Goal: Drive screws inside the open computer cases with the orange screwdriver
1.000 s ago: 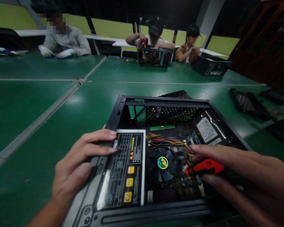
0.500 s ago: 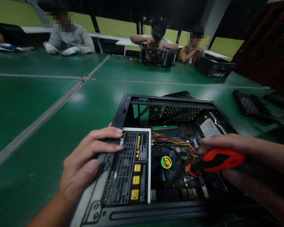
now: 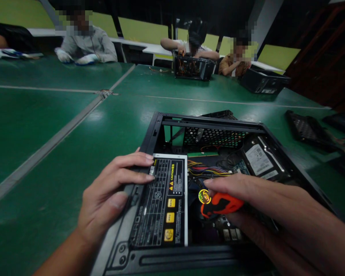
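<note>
Open left hand (image 3: 105,191) rests on power supply (image 3: 158,214), nine o'clock in computer case (image 3: 195,256); right hand (image 3: 270,199) grips orange-and-black tool handle (image 3: 225,204) over cooling fan (image 3: 204,196).

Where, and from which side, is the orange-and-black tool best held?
Probably around the thick body of the orange-and-black tool, coming from the right and squeezing from above and below. Its wider end faces the right hand, which holds it so; its narrower end points left, in front of the cooling fan in this view.
</note>
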The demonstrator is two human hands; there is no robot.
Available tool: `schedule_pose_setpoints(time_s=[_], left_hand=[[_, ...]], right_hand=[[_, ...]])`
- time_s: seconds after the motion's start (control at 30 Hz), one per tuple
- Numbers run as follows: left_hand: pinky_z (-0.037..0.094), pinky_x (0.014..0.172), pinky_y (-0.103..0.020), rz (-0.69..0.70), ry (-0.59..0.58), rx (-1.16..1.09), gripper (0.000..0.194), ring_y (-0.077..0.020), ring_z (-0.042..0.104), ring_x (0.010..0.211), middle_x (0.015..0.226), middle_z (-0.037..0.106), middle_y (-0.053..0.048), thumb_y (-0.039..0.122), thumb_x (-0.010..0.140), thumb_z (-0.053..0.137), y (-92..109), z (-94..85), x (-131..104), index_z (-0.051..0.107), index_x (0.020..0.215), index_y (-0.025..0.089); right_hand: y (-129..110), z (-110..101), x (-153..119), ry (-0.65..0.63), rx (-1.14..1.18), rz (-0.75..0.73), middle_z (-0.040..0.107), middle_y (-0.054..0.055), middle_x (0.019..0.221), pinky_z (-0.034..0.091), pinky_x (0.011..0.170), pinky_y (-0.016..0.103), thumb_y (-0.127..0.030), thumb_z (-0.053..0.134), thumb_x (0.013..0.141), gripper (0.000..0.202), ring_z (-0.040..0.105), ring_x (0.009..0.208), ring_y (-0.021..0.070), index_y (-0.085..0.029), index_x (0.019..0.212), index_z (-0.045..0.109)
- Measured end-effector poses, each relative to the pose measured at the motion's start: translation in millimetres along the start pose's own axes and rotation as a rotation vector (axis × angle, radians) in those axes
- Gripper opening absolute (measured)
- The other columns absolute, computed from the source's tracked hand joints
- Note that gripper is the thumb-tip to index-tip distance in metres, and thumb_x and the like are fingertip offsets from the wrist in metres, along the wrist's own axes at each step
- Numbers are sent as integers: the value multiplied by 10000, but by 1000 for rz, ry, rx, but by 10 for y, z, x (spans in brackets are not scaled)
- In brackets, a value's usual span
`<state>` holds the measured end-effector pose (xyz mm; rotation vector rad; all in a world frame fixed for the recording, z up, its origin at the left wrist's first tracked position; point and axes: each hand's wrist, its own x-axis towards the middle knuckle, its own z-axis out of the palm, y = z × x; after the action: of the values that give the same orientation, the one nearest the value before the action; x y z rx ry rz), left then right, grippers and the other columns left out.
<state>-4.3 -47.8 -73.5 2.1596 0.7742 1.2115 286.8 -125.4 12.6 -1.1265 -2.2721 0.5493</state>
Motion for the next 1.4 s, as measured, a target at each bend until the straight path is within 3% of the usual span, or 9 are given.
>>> schedule_pose_setpoints(time_s=[0.2,0.33,0.43,0.53,0.73,0.83,0.93,1.27,1.4], left_hand=[[334,1151,-485,-6,40,-18,297,-278,551,1156,1175,631,-31,383,934,451,10,23,-4,721,1025,300],[325,1158,-476,-4,13,-10,303,-274,544,1168,1190,623,-28,376,941,440,12,13,5,717,1040,304],[313,1165,-474,3,6,-4,302,-271,539,1175,1200,619,-24,367,941,439,1,-5,10,715,1047,305],[319,1163,-472,8,-13,1,305,-274,541,1180,1211,619,-25,368,940,441,-9,-6,7,713,1062,305],[327,1142,-518,-42,99,-48,302,-299,558,1142,1153,647,-56,414,924,475,30,67,-3,741,964,278],[324,1151,-466,-33,118,-63,293,-271,563,1140,1162,648,-38,395,922,478,38,91,-1,742,960,273],[321,1155,-420,-16,103,-68,287,-244,561,1138,1174,642,-21,370,926,470,25,90,1,737,974,276],[318,1150,-471,-10,104,-63,295,-270,566,1131,1172,647,-46,375,920,471,8,69,-8,737,973,259],[324,1152,-497,23,37,-29,293,-277,558,1152,1205,630,-56,345,931,451,-11,35,2,718,1023,265]], right_hand=[[5,1,-3,15,-9,11,648,-16,1303,596,868,234,-204,543,949,454,672,1094,197,-361,1375,512],[1,-2,55,3,-59,-43,677,42,1247,581,857,214,-190,512,963,373,673,1075,185,-256,1327,555],[22,20,97,-46,-84,-124,711,76,1107,579,796,225,-187,523,968,320,692,961,180,-180,1284,577],[25,36,125,-49,-94,-168,712,64,1003,571,755,252,-253,576,968,278,688,846,172,-179,1235,605],[49,-167,171,-120,-45,-71,676,33,1238,569,896,286,-198,513,961,406,665,1079,196,-280,1358,539],[161,-251,274,-23,-116,31,652,40,1284,545,950,341,-197,512,963,384,638,1135,226,-251,1340,552],[262,-219,394,54,-188,80,664,52,1260,520,974,373,-172,510,954,369,630,1139,233,-211,1316,571],[260,-107,452,-13,-167,85,651,42,1287,476,1003,329,-171,498,962,381,610,1163,188,-185,1339,549],[280,-106,448,-16,-156,89,659,38,1274,478,994,325,-173,499,963,379,621,1140,188,-190,1339,549]])
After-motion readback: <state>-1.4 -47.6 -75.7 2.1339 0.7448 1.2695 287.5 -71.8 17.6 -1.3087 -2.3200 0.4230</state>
